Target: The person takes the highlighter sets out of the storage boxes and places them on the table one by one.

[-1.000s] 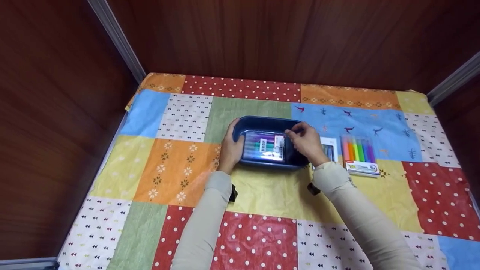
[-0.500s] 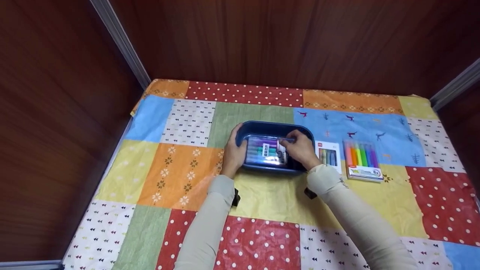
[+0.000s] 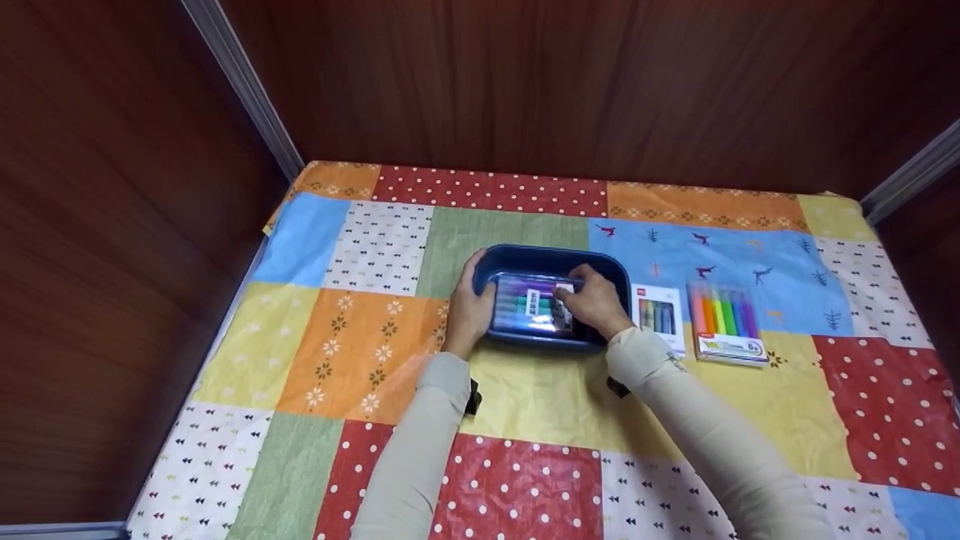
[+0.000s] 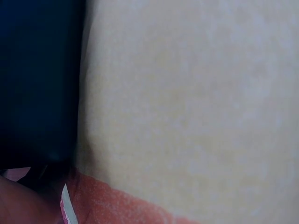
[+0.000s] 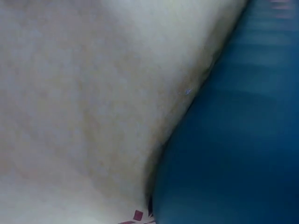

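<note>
A dark blue plastic bin (image 3: 555,259) sits on the patchwork cloth. My left hand (image 3: 469,311) grips its left wall, thumb over the rim and fingers along the outside. Inside lies a clear pack of pens (image 3: 517,304), purple and green, with a white label. My right hand (image 3: 596,300) reaches into the bin from the right and holds the right end of that pack, its thumb over the label. In the left wrist view the bin's outer wall (image 4: 37,84) fills the left side; the right wrist view shows the bin (image 5: 224,154) close up.
Right of the bin lies a white box of pens (image 3: 658,316) with a window. Beyond it rests a clear pack of rainbow highlighters (image 3: 724,319). Dark wood panels (image 3: 480,82) stand behind and beside the cloth-covered table (image 3: 517,487).
My right hand has moved left and down, from the bin's right rim onto the right end of the pen pack. My left hand keeps its grip. The camera view has shifted slightly.
</note>
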Motion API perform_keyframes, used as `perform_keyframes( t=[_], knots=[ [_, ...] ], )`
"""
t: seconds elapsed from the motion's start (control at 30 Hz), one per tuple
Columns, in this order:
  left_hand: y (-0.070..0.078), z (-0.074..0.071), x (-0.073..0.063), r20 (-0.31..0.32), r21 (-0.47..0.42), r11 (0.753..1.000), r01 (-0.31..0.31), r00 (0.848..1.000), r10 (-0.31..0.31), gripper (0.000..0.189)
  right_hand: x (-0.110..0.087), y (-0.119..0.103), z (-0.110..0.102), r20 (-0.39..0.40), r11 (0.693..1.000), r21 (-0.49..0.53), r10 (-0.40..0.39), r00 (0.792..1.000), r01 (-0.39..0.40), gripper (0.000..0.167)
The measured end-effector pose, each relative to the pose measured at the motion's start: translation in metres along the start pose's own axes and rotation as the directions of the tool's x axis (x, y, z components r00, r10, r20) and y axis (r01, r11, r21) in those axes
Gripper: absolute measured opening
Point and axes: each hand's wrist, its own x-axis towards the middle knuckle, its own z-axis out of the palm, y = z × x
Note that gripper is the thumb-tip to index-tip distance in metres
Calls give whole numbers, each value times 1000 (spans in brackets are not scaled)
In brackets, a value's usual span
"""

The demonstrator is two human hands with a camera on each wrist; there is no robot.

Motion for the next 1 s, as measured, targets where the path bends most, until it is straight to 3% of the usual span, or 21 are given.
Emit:
perform_keyframes(
  t=[0.47, 0.73, 1.0],
  knots=[
    [-2, 1, 1, -14, 1, 1000, -30, 999, 30, 57, 1, 5, 0, 48, 999, -32, 35, 998, -33, 53],
    [2, 1, 0, -7, -2, 1000, -12, 1000, 12, 59, 1, 10, -1, 67, 999, -54, 5, 998, -2, 64],
    [1, 0, -1, -2, -16, 1000, -1, 1000, 1, 59, 0, 11, 3, 81, 997, -68, -24, 996, 30, 63]
  ],
)
